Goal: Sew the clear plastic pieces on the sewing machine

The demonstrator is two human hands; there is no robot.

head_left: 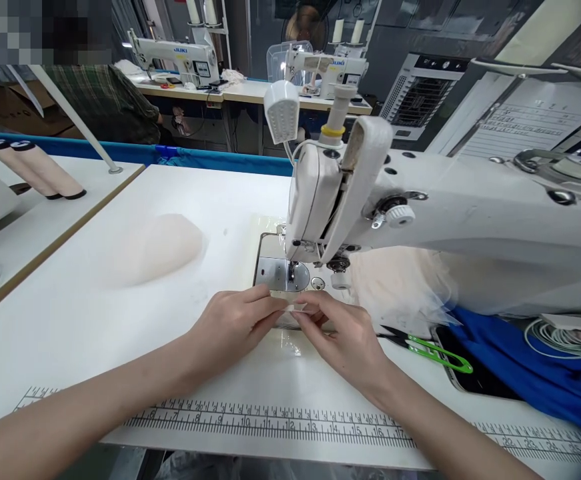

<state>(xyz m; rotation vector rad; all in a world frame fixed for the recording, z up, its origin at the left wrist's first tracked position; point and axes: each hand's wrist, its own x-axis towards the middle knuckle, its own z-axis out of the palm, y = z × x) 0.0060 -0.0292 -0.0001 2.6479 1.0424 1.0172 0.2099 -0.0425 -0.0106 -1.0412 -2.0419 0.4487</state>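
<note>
My left hand [240, 319] and my right hand [337, 330] meet just in front of the needle plate [273, 272] of a white sewing machine [445, 200]. Between their pinched fingertips is a small pale strip of fabric [297, 307], mostly covered by the fingers. Both hands are closed on it. The presser foot [291, 270] sits behind the fingertips, above the plate. Left of the machine, a sheer peach fabric piece [170, 247] lies flat on the white table [120, 340]. More sheer peach fabric [395, 283] is piled under the machine arm.
Green-handled thread snips [440, 353] lie right of my right hand, partly over a dark phone [485, 380]. Blue cloth [545, 380] and a coiled cable [565, 337] are further right. A printed ruler [270, 420] runs along the front edge. A person [105, 100] sits beyond the table.
</note>
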